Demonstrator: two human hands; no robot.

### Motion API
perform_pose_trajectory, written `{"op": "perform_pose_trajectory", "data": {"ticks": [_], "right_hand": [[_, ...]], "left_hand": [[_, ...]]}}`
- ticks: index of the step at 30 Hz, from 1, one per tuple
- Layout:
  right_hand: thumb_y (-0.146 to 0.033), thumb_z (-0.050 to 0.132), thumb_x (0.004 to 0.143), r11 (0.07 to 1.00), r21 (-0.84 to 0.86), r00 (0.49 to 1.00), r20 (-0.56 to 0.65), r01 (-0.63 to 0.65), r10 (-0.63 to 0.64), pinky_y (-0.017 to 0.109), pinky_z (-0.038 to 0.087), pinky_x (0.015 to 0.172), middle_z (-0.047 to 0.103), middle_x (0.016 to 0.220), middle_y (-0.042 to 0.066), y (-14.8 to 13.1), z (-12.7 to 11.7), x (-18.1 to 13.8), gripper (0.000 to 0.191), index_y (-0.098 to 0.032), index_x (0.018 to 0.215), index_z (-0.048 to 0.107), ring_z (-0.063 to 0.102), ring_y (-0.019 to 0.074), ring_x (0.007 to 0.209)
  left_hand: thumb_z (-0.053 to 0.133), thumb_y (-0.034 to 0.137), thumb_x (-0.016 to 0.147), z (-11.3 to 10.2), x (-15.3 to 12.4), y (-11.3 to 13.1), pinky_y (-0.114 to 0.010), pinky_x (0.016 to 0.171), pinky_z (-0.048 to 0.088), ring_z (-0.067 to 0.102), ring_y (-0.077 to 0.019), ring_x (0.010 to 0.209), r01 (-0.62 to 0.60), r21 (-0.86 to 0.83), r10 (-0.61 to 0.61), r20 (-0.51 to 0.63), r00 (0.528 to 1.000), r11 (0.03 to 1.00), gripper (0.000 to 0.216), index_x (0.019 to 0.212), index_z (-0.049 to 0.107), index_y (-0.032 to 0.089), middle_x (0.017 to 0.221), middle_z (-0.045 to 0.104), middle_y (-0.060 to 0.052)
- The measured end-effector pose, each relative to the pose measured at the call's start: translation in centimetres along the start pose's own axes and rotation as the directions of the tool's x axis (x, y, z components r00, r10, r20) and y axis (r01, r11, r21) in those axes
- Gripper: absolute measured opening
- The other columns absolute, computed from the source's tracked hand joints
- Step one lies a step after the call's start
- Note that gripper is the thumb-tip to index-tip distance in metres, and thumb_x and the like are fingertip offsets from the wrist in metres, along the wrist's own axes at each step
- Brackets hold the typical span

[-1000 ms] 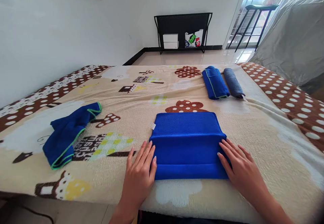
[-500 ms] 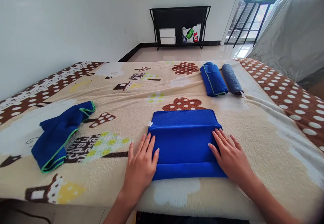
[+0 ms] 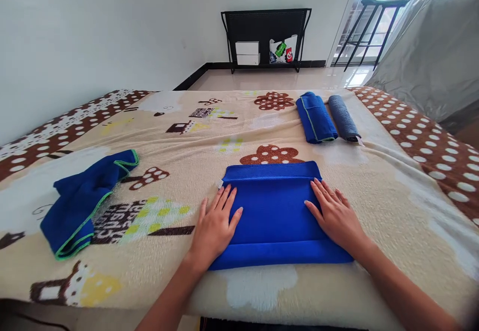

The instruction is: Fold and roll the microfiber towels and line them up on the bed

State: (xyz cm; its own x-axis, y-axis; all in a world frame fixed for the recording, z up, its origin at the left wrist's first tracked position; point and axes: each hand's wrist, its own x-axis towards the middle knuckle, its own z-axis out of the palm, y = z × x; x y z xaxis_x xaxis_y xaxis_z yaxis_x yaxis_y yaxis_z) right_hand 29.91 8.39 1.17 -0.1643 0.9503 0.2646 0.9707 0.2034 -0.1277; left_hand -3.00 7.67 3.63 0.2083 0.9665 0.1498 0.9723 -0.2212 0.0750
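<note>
A blue towel (image 3: 273,216) lies folded in front of me, with a fold edge running across near its far end and a small white tag at its left side. My left hand (image 3: 217,221) rests flat on the towel's left edge, fingers stretched forward. On the right edge lies my right hand (image 3: 335,214), palm down with its fingers extended. Farther left is a crumpled dark blue cloth with green edging (image 3: 88,199). At the far right are a rolled blue towel with green trim (image 3: 316,117) and a rolled grey towel (image 3: 343,117).
Everything lies on a bed with a beige patterned blanket (image 3: 179,166) and brown polka-dot borders. Beyond stands a black rack (image 3: 266,27) holding white boxes (image 3: 247,53). A dark stool (image 3: 379,22) and a grey draped cover (image 3: 430,57) are at the back right.
Both hands have slid slightly forward along the towel. The fold edge now lies farther from me, and the strip beyond it is narrower.
</note>
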Motion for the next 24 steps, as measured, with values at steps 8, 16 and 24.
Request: {"op": "perform_pose_trajectory", "data": {"ticks": [8,16,24], "right_hand": [[-0.042,0.032,0.104,0.933,0.154,0.928,0.136,0.326,-0.347,0.040,0.034,0.118,0.042,0.154,0.005,-6.4,-1.1,3.1,0.051,-0.019,0.148,0.044,0.038,0.0162,0.144],[-0.056,0.030,0.102,0.999,0.010,0.998,0.061,0.032,-0.033,0.051,0.023,0.122,0.035,0.158,0.011,3.1,0.6,1.7,0.067,-0.016,0.155,0.030,0.031,0.0238,0.148],[-0.046,0.028,0.104,0.931,0.116,0.926,0.122,0.345,-0.358,0.040,0.029,0.121,0.037,0.157,0.004,-4.8,-0.2,5.4,0.055,-0.020,0.149,0.044,0.032,0.0168,0.147]], "left_hand": [[0.038,0.027,0.100,-1.4,4.0,6.0,-0.044,0.118,0.031,0.036,-0.0205,0.146,-0.365,-0.111,0.377,0.124,0.918,0.924,0.052,0.152,0.037,0.018,0.158,0.039,-0.009],[0.035,0.039,0.104,-0.3,2.5,-2.3,-0.057,0.120,0.023,0.031,-0.0245,0.149,-0.058,-0.011,0.059,0.059,0.997,0.998,0.052,0.153,0.032,0.024,0.161,0.034,-0.006],[0.039,0.032,0.101,-1.3,6.0,4.2,-0.044,0.120,0.028,0.032,-0.0190,0.148,-0.391,-0.128,0.407,0.150,0.901,0.912,0.053,0.152,0.036,0.021,0.159,0.036,-0.007]]}}
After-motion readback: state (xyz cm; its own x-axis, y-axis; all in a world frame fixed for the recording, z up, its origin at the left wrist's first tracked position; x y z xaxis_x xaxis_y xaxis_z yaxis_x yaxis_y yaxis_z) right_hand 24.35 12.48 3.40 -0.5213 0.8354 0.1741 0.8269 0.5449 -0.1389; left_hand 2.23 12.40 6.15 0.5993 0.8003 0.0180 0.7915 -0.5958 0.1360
